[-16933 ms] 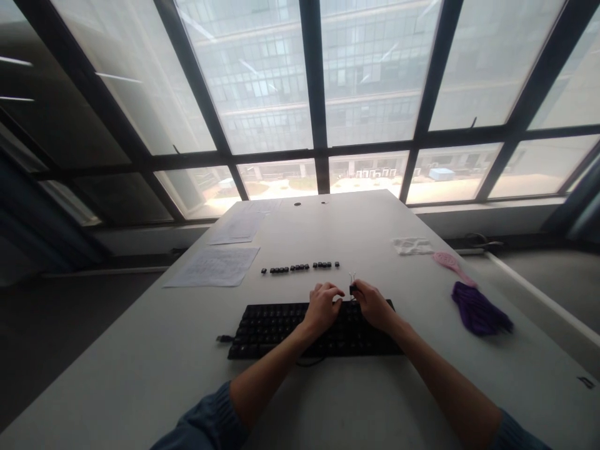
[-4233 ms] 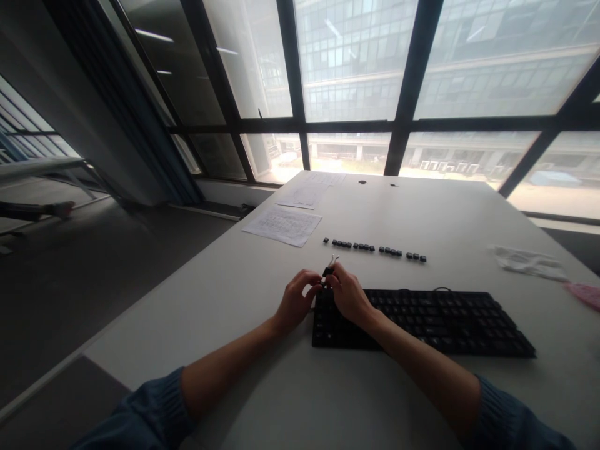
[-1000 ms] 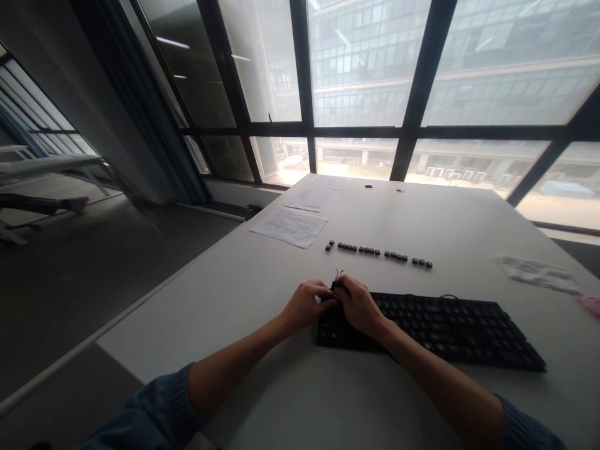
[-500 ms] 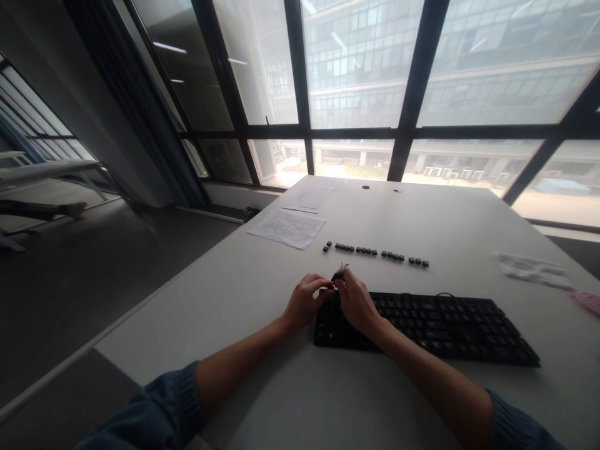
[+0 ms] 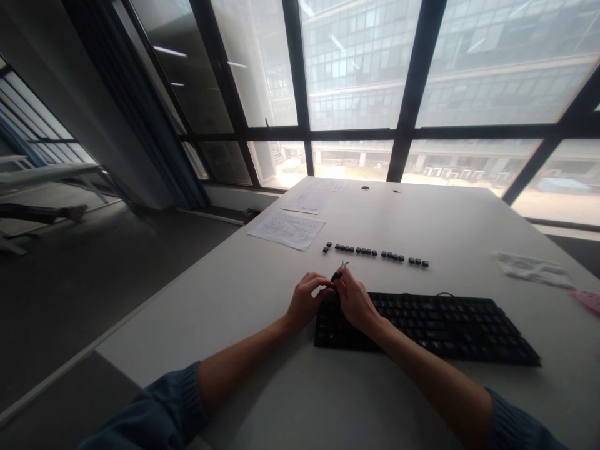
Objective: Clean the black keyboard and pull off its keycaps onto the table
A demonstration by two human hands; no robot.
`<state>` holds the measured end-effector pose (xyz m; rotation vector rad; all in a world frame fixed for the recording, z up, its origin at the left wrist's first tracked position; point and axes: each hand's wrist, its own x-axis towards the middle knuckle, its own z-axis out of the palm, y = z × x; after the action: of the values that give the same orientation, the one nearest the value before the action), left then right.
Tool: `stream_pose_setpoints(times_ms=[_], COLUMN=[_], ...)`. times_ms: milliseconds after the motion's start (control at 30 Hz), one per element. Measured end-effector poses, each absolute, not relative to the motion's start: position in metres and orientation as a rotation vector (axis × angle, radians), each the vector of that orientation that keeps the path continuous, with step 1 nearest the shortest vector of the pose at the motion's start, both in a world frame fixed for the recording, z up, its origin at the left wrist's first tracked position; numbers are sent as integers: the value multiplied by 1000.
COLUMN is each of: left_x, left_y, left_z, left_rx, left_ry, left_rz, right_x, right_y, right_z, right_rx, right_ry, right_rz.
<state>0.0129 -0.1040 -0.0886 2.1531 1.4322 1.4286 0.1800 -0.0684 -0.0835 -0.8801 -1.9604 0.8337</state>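
A black keyboard [image 5: 435, 325] lies on the white table, with both hands over its upper left corner. My right hand [image 5: 359, 304] grips a small keycap puller [image 5: 336, 275] with a dark body; its two thin silver prongs stick up past the fingers. My left hand [image 5: 304, 300] is closed in a pinch right beside it, fingertips meeting the tool's lower end. Whatever sits between the left fingertips is too small and dark to make out. Behind the hands, several loose black keycaps [image 5: 366, 251] stand in a row, split into groups.
Printed paper sheets [image 5: 287, 229] lie on the table [image 5: 262, 387] at the back left. A white cloth [image 5: 532, 269] and a pink item [image 5: 587, 300] are at the right. Large windows [image 5: 354, 69] rise beyond the table's far edge.
Both hands stay at the keyboard's upper left corner. The puller and fingertips have shifted very slightly; the prongs stand a touch higher. The row of keycaps has not moved.
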Motion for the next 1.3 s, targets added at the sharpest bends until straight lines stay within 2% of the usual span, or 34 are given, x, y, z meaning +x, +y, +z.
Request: stream_pose_setpoints(times_ms=[200,467,667,967,1300], left_x=[13,15,13,15,12], left_y=[-105,-108,-108,-111,-108], left_z=[-92,-82,-81,-85,-79], left_rx=[2018,2301,2352,2372,2249], left_ry=[1410,1248,1318,1349,1433], left_rz=[1393,1307,1204,1315,1436], right_x=[182,182,182,183,180], right_y=[-64,-61,-61,-67,-66], right_z=[-84,-86,-87,-82,-80], right_rx=[-889,-913,-942,-930,-861], right_ry=[-1844,-1778,-1799,-1862,-1741], right_rz=[947,905,884,805,979])
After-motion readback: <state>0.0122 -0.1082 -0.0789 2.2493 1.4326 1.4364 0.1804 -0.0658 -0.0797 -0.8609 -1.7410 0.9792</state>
